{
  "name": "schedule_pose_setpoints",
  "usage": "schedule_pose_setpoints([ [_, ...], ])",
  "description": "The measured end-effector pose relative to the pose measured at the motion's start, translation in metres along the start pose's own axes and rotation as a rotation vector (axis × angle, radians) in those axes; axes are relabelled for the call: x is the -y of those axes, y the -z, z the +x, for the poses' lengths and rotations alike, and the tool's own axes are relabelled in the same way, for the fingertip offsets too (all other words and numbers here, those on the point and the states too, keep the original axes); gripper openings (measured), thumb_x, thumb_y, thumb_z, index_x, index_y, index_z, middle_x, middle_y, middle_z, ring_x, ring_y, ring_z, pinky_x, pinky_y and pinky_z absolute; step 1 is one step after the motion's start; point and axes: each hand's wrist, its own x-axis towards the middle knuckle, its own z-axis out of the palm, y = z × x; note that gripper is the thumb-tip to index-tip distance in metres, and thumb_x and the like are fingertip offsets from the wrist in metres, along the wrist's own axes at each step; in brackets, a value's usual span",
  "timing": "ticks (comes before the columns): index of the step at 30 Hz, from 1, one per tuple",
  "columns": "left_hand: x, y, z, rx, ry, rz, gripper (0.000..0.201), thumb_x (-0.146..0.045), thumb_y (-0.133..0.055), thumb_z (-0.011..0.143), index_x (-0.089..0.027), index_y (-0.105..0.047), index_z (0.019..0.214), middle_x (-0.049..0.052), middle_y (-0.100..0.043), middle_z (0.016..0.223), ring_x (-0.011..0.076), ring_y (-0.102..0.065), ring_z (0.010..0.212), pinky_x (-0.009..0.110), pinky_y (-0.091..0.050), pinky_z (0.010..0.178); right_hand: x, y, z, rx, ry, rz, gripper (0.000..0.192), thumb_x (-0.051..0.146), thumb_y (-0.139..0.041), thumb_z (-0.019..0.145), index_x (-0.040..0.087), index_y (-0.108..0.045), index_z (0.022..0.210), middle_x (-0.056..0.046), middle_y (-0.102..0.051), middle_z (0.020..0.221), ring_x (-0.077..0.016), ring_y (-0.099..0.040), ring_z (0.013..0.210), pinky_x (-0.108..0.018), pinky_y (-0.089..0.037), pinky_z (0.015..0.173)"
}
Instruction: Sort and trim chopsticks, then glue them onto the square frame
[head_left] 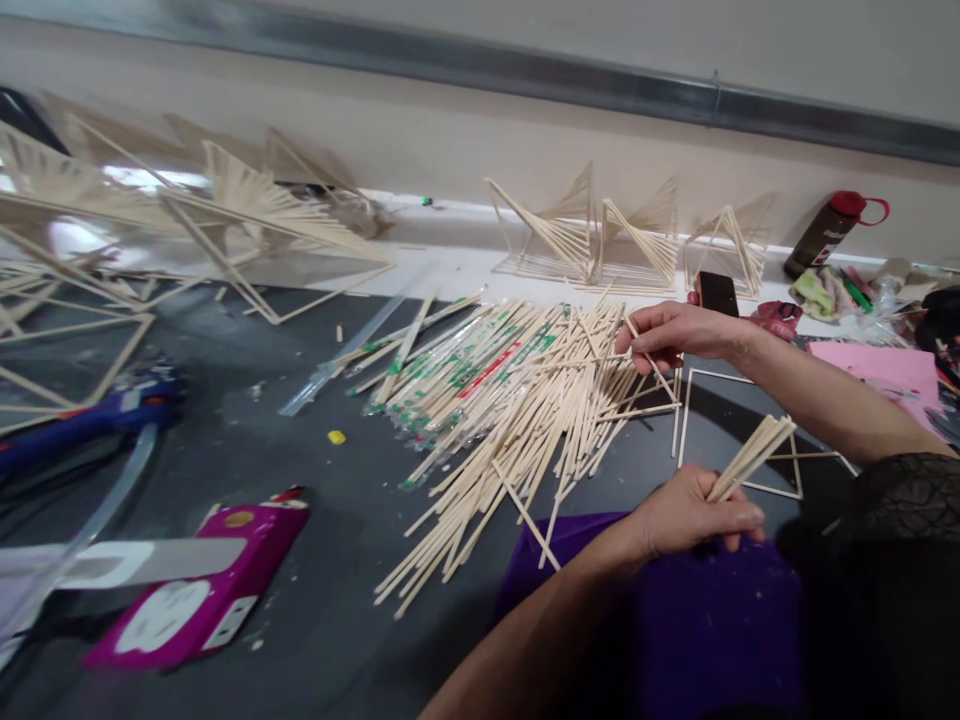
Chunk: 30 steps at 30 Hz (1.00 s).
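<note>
A big loose pile of thin wooden sticks (517, 410) lies across the dark tabletop (300, 450), some still in clear wrappers with green and red print (442, 380). My left hand (690, 515) is closed around a small bundle of sticks (750, 455) that fans up to the right, above a purple cloth (697, 620). At the pile's far right edge my right hand (671, 335) pinches a single stick (651, 362) between fingers and thumb. A square stick frame (739, 435) lies flat just right of the pile.
Finished fan-shaped stick structures stand along the wall at left (247, 215) and at centre right (600, 240). A blue glue gun (90, 415) and a magenta box (202, 590) lie at left. A red-capped bottle (832, 230), pink paper (885, 370) and clutter sit at far right.
</note>
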Motion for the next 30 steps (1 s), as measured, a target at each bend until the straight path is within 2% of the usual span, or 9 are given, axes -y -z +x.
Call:
schedule_pose_setpoints([
  [3,-0.005,-0.001,-0.002,-0.032,0.004,0.004,0.029,-0.044,-0.068,0.078,-0.016,-0.072,0.070,-0.004,-0.056,0.053,0.0063,-0.043,0.048,0.022,-0.028,0.049,-0.001,-0.001,-0.005,-0.044,0.016,-0.017,0.011,0.012,-0.058,0.086,0.013,-0.062,0.097,0.003,-0.066,0.068,-0.0038,-0.055,0.045,-0.013,-0.034,0.037],
  [8,-0.009,0.000,-0.005,-0.123,-0.039,0.001,0.032,-0.046,-0.068,0.078,-0.016,-0.071,0.067,-0.002,-0.057,0.053,0.0059,-0.041,0.047,0.022,-0.027,0.048,-0.006,-0.001,-0.009,-0.144,0.051,-0.056,0.038,0.004,-0.056,0.082,0.017,-0.051,0.118,0.005,-0.066,0.067,-0.0057,-0.053,0.042,-0.014,-0.033,0.036],
  [11,-0.010,0.001,-0.005,-0.185,-0.068,-0.003,0.033,-0.046,-0.068,0.079,-0.015,-0.072,0.068,-0.002,-0.056,0.052,0.0060,-0.040,0.046,0.023,-0.026,0.048,-0.008,0.000,-0.011,-0.206,0.032,-0.125,0.030,0.004,-0.055,0.082,0.017,-0.052,0.109,0.004,-0.065,0.065,-0.0052,-0.050,0.039,-0.014,-0.029,0.034],
  [15,-0.009,0.000,-0.003,-0.158,-0.057,0.025,0.031,-0.044,-0.068,0.080,-0.015,-0.073,0.069,-0.002,-0.057,0.054,0.0063,-0.043,0.049,0.023,-0.029,0.051,-0.008,-0.004,-0.012,-0.189,0.067,-0.180,0.010,0.015,-0.054,0.091,0.016,-0.056,0.100,0.004,-0.061,0.059,-0.0039,-0.046,0.039,-0.014,-0.030,0.037],
  [19,-0.006,-0.001,-0.001,-0.116,-0.021,0.067,0.031,-0.045,-0.068,0.079,-0.015,-0.073,0.071,-0.001,-0.059,0.057,0.0075,-0.048,0.053,0.022,-0.033,0.053,-0.004,-0.016,-0.001,-0.135,0.134,-0.250,0.017,0.022,-0.055,0.092,0.014,-0.059,0.107,0.002,-0.063,0.070,-0.0059,-0.052,0.049,-0.017,-0.036,0.044],
  [22,-0.006,-0.002,-0.001,-0.117,-0.008,0.075,0.033,-0.046,-0.067,0.079,-0.015,-0.073,0.072,-0.001,-0.060,0.057,0.0078,-0.048,0.053,0.022,-0.033,0.053,0.002,-0.023,0.008,-0.243,0.204,-0.503,0.030,0.021,-0.062,0.086,0.013,-0.061,0.115,-0.004,-0.068,0.091,-0.0111,-0.061,0.071,-0.021,-0.041,0.058],
  [25,-0.006,-0.002,-0.001,-0.118,-0.018,0.075,0.032,-0.046,-0.067,0.079,-0.015,-0.073,0.071,-0.001,-0.060,0.057,0.0077,-0.048,0.053,0.022,-0.033,0.053,0.003,-0.026,0.005,-0.308,0.143,-0.946,0.021,0.023,-0.064,0.084,0.012,-0.070,0.100,-0.007,-0.069,0.092,-0.0154,-0.060,0.082,-0.026,-0.038,0.069],
  [27,-0.007,-0.002,-0.001,-0.118,-0.017,0.069,0.032,-0.045,-0.067,0.079,-0.015,-0.072,0.071,-0.001,-0.059,0.057,0.0077,-0.047,0.052,0.022,-0.032,0.052,-0.002,-0.028,-0.005,-0.164,-0.006,-1.195,0.020,0.031,-0.065,0.084,0.014,-0.073,0.088,-0.007,-0.069,0.082,-0.0160,-0.058,0.076,-0.027,-0.033,0.066],
  [30,-0.009,-0.003,-0.001,-0.133,-0.006,0.049,0.030,-0.044,-0.067,0.078,-0.015,-0.072,0.072,-0.002,-0.059,0.056,0.0078,-0.047,0.051,0.022,-0.031,0.051,-0.018,-0.033,-0.024,0.022,-0.170,-1.395,0.021,0.038,-0.068,0.082,0.018,-0.073,0.087,-0.006,-0.070,0.080,-0.0158,-0.056,0.068,-0.028,-0.024,0.058],
])
